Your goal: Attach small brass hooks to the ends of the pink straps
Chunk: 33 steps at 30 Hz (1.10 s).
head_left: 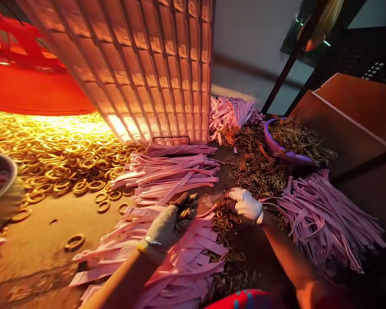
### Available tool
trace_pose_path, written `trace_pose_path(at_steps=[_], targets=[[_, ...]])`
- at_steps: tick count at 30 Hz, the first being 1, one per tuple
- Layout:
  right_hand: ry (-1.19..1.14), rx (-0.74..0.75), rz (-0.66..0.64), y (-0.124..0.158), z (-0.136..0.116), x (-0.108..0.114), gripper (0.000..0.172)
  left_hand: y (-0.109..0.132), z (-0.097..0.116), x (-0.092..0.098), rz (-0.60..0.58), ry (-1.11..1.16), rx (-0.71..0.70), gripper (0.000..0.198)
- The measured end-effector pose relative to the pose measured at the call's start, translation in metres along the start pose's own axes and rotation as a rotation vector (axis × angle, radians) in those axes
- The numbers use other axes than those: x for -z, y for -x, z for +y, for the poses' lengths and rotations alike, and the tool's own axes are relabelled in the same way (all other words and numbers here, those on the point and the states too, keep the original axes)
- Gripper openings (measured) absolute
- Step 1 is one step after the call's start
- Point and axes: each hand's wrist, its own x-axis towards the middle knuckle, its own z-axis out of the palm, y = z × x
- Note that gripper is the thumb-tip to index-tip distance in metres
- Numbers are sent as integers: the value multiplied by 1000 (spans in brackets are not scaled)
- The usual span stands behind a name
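Note:
My left hand (172, 225), in a pale glove with dark fingers, is curled above a pile of pink straps (193, 253). Brass-coloured metal rings (187, 213) show between its fingers. My right hand (244, 205), in a white glove with dark fingertips, is closed just to the right, over a heap of small metal links (227, 219). What its fingers pinch is hidden. A thin pink strap end (209, 212) lies between the two hands. Beyond them, more pink straps (180, 169) lie in a flat stack.
Large brass rings (83, 161) cover the floor at left, beneath a red basin (35, 86). A ribbed panel (154, 64) stands ahead. At right are a purple bowl (287, 158) heaped with metal links, and a strap bundle (328, 227). A metal bowl's rim (14, 171) is at far left.

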Motion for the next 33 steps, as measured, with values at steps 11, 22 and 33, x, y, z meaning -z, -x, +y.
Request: trace_pose_path(at_steps=[11,22,33], targets=[[568,-169,-313,-25,34,6,27,-4,-23,11,-116,-151,-169,40],[562,-241,-324,-21,24,18,33,-20,-31,14,-149,12,-97,32],[-87,574,-235,14,-94,-17,41,-14,-28,-2,-340,1,-152,14]])
